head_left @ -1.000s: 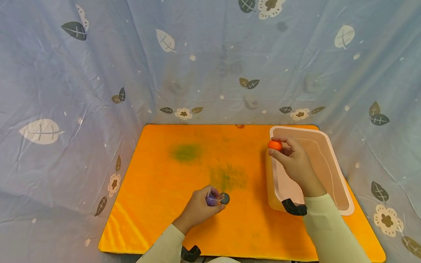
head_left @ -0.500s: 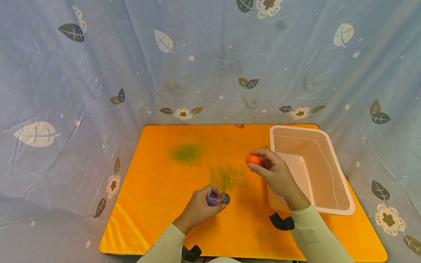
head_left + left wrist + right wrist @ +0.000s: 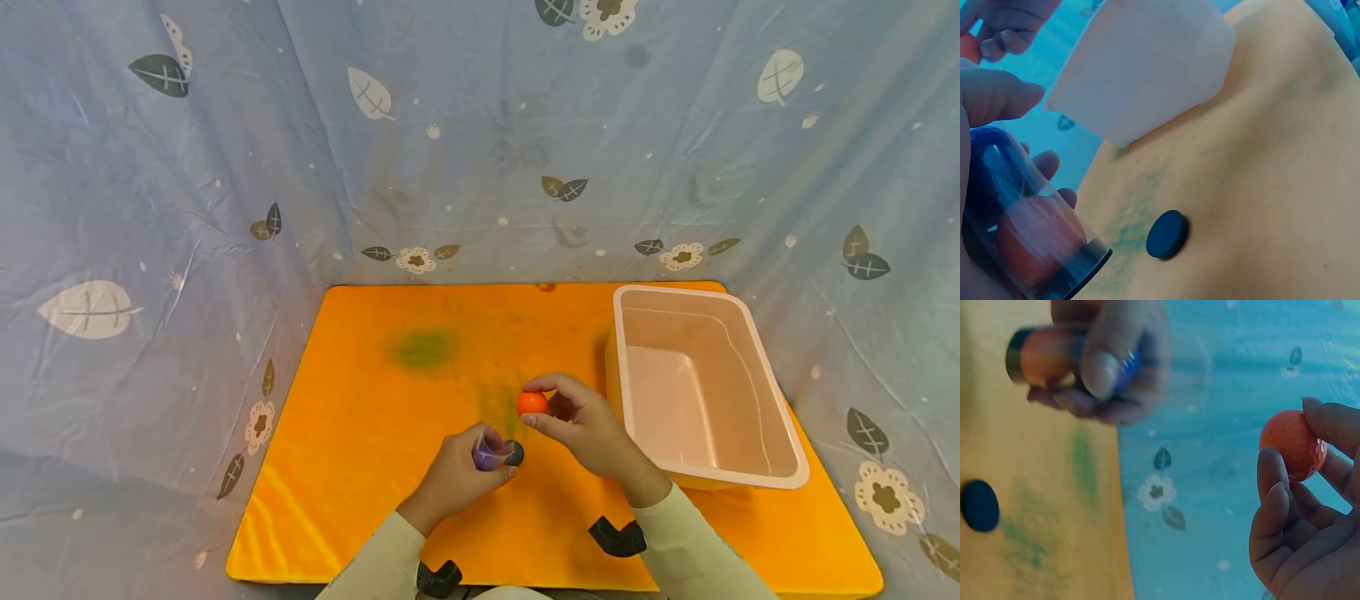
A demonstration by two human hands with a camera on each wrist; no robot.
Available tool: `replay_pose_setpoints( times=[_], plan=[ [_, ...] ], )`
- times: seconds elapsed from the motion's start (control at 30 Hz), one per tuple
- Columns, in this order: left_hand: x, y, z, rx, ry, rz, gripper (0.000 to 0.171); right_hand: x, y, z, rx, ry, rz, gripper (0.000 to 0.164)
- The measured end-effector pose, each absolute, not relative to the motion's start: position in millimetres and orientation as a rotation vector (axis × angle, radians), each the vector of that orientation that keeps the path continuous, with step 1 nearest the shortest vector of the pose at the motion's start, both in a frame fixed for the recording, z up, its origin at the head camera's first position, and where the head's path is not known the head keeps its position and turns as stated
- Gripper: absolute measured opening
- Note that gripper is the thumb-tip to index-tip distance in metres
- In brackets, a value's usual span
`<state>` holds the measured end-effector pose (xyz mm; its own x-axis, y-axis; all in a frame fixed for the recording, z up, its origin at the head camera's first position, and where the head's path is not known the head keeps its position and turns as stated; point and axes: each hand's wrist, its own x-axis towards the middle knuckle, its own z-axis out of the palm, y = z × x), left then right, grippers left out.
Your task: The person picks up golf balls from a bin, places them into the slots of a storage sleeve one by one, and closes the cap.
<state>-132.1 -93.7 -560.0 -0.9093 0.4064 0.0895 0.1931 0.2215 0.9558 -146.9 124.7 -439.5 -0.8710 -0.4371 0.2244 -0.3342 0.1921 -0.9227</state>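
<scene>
My left hand [image 3: 452, 477] grips a clear plastic tube [image 3: 489, 455] with its mouth up and a dark base below. In the left wrist view, a reddish ball [image 3: 1041, 234] sits near the tube's bottom, with a blue one [image 3: 992, 156] above it. Thumb and fingers of my right hand [image 3: 592, 427] pinch an orange golf ball [image 3: 532, 403], held above and just right of the tube, apart from it. A dark round cap [image 3: 514, 453] lies on the table beside the tube, partly hidden in the head view.
A pale pink plastic tub [image 3: 667, 392] stands on the right side of the table, right of my right hand. An orange cloth [image 3: 360, 433] with green stains covers the tabletop. Blue patterned curtains [image 3: 465, 167] enclose the back and sides.
My right hand has moved from over the tub leftward and toward me with the golf ball, closing in on the tube. The left hand has stayed nearly still.
</scene>
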Motion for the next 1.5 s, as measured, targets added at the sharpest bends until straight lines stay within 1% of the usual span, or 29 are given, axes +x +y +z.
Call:
replay_pose_setpoints(
  times=[0.3,0.43,0.57,0.8,1.0,1.23,1.3,1.5],
  plan=[
    [-131,-95,-562,0.627,2.365,1.754,0.025,-145,110,-476,-0.919,2.342,-1.725,0.028],
    [-130,-96,-562,0.644,2.363,1.767,0.024,-144,106,-484,-0.956,2.316,-1.699,0.029],
    [-130,-96,-562,0.631,2.371,1.765,0.029,-141,102,-485,-0.945,2.315,-1.668,0.032],
    [-130,-100,-564,0.665,2.327,1.764,0.022,-132,96,-467,-0.918,2.341,-1.634,0.032],
    [-128,-103,-563,0.644,2.307,1.766,0.023,-128,94,-454,-0.902,2.311,-1.625,0.03],
    [-126,-108,-562,0.604,2.355,1.794,0.028,-133,99,-462,-0.821,2.291,-1.65,0.033],
    [-123,-112,-556,0.599,2.369,1.802,0.027,-134,101,-465,-0.795,2.291,-1.656,0.033],
    [-113,-131,-542,0.447,2.319,1.812,0.024,-137,106,-474,-0.732,2.313,-1.626,0.031]
  ],
)
